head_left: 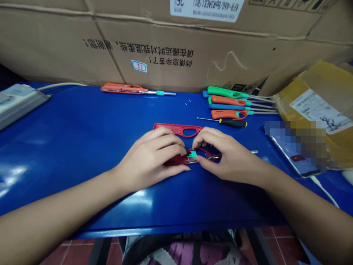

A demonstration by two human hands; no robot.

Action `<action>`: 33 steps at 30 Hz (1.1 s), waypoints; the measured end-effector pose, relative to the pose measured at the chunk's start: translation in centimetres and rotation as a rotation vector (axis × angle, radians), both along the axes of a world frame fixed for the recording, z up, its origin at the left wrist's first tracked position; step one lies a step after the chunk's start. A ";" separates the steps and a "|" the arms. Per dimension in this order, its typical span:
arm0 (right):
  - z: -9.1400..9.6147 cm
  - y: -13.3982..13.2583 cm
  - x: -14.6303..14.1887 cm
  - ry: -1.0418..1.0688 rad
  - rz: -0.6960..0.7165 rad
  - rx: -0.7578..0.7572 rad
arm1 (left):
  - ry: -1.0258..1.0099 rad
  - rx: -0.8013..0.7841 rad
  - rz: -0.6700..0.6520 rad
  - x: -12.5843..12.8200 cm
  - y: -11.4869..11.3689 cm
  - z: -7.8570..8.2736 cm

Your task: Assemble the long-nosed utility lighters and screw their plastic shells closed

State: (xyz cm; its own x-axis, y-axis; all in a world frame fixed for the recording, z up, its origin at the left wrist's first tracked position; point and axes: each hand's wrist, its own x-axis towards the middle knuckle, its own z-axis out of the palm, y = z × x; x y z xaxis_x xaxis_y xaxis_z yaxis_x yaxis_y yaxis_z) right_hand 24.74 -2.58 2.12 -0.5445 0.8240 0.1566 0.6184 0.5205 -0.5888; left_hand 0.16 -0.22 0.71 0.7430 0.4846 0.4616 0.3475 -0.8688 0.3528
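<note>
A red lighter half-shell (176,160) lies on the blue table, its metal tube pointing right under my right hand. My left hand (154,154) grips the shell's left part, thumb along the near edge and fingers over the far one. With thumb and index finger, my right hand (228,154) pinches a small turquoise trigger (193,154) at the shell's finger opening. A thin wire shows beside the trigger. Just beyond the hands rests the other red half-shell (179,129), inner side up. My left fingers hide much of the inside of the held shell.
Several assembled lighters (228,103) lie at back right, near a screwdriver (234,122). An opened orange lighter (124,88) lies by the cardboard box (68,48). A phone (295,154) and yellow package (317,99) are at right, a power strip (22,103) at left.
</note>
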 end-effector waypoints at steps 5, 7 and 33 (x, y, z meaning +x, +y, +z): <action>0.8 1.4 3.1 -0.052 -0.114 -0.096 | 0.102 0.101 0.185 -1.4 2.0 1.4; 1.1 1.8 4.0 -0.084 -0.109 -0.190 | 0.152 0.092 0.232 -1.8 2.8 1.4; 0.0 -0.8 -0.2 -0.068 0.009 0.004 | 0.059 -0.148 0.254 -1.5 2.1 1.4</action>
